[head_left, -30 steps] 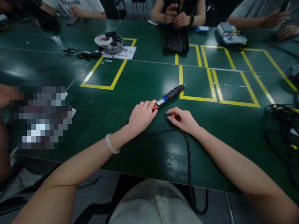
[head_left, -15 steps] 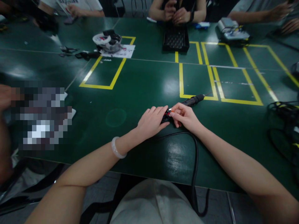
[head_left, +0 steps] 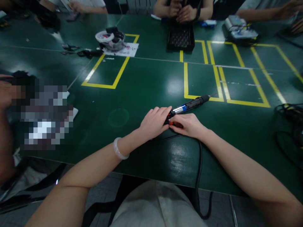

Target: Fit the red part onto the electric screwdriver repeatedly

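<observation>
Head view, table: green top (head_left: 151, 75) fills most of the frame
Tool: pen-shaped driver (head_left: 189, 105), slanting from centre toward right of centre
Left hand: palm down (head_left: 155, 123), fingers together over the driver's rear end
Right hand: turned inward (head_left: 192, 125), thumb and fingertips pinched narrow around a small orange-red part (head_left: 175, 124)

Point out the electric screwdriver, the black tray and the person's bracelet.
Electric screwdriver (head_left: 181, 109): head view, silver part of its body.
Black tray (head_left: 180, 48): head view, near side wall.
Bracelet (head_left: 116, 148): head view, band on the left wrist.
</observation>
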{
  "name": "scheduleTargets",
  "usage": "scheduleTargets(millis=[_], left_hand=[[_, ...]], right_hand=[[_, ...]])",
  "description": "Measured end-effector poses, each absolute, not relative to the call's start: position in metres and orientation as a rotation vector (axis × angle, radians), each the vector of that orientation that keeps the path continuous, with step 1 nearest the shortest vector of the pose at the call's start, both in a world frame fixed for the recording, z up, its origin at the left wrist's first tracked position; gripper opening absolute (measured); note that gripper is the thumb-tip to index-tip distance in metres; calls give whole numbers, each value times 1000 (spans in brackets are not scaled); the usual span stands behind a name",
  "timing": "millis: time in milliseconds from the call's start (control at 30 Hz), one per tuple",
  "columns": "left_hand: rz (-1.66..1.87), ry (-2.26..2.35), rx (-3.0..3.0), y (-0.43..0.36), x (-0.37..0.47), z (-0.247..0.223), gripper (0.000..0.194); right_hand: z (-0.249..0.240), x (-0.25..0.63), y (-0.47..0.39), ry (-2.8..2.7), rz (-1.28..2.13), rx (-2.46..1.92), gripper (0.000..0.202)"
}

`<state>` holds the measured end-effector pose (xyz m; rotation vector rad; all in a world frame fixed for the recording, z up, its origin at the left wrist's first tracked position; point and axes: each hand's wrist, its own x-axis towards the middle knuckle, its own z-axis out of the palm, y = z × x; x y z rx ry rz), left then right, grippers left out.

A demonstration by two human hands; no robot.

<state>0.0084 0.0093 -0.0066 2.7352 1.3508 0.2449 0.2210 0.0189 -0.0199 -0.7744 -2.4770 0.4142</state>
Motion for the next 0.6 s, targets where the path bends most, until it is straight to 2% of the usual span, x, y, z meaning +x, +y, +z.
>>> scheduleTargets(millis=[200,400,600], left_hand=[[245,1362,2764,8,10,-7,77],[220,1428,2775,7,15,-9,63],[216,1453,2769,12,14,-9,62]], right_hand=[[-16,222,18,-2405,485,-720,15],[-19,221,20,-2266,564,-790,15],[-23,225,26,-2180,635,-871,24]])
